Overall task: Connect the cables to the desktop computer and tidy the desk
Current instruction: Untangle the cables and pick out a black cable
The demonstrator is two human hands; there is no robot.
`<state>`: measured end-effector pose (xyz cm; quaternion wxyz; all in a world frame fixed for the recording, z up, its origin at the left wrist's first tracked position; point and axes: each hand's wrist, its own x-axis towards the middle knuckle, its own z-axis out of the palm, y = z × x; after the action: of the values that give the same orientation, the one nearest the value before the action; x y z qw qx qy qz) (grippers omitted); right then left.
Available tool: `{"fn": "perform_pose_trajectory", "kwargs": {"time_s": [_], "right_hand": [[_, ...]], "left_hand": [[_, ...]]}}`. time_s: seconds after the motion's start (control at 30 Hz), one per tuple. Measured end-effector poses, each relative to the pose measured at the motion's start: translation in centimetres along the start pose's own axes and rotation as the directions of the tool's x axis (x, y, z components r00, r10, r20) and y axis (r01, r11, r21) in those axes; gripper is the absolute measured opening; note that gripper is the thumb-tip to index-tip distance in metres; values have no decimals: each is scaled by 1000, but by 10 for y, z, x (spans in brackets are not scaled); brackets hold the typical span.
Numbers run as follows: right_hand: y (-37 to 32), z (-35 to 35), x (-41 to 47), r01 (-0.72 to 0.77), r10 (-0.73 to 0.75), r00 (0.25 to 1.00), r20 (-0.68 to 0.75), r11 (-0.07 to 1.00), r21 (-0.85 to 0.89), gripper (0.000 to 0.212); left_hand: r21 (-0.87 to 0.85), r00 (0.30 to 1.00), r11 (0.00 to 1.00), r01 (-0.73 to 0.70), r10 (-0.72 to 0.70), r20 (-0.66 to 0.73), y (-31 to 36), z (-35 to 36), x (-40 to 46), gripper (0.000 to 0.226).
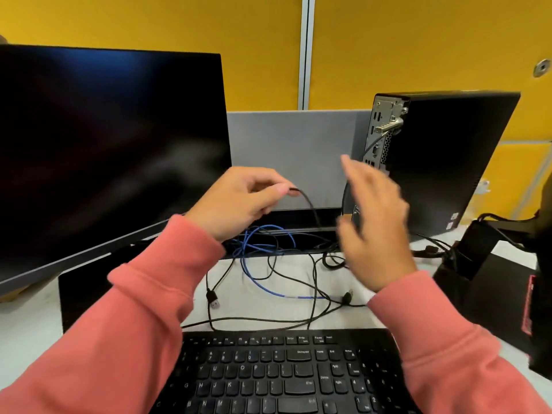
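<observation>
So far your left hand (239,201) pinches a black cable (307,204) at centre while your right hand (373,225) hangs open and blurred, the desktop computer (442,162) stands at two o'clock, and loose cables (268,264) across the worktop (30,324) look mostly unplugged.

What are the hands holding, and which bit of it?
The left hand pinches a thin black cable near its end, between thumb and fingers. The right hand is blurred, fingers straight, and holds nothing.

Yellow partition (179,22), grey divider (286,150) behind desk.
</observation>
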<state>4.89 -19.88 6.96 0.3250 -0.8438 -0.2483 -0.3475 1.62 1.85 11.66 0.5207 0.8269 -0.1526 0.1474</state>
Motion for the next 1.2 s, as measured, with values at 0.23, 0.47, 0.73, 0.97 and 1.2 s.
{"fn": "perform_pose_trajectory", "kwargs": {"time_s": [0.23,0.47,0.73,0.97,1.2], "right_hand": [[-27,-4,24,-514,203,848,490,544,663,52],[-5,-8,31,-408,288,909,302,768,493,26],[61,-40,40,-552,648,700,-301,758,347,25],[82,-56,46,-497,566,607,-558,818,289,33],[79,-66,51,-340,324,608,-725,931,131,36]], "left_hand": [[319,974,943,-96,154,-164,8,2,17,15],[341,979,927,-153,189,-75,5,6,4,16],[170,1000,985,-7,11,-20,-18,-18,-9,23],[198,993,980,30,-7,-116,-32,-47,-7,24],[284,970,950,132,-65,-234,-83,-62,-10,31]]}}
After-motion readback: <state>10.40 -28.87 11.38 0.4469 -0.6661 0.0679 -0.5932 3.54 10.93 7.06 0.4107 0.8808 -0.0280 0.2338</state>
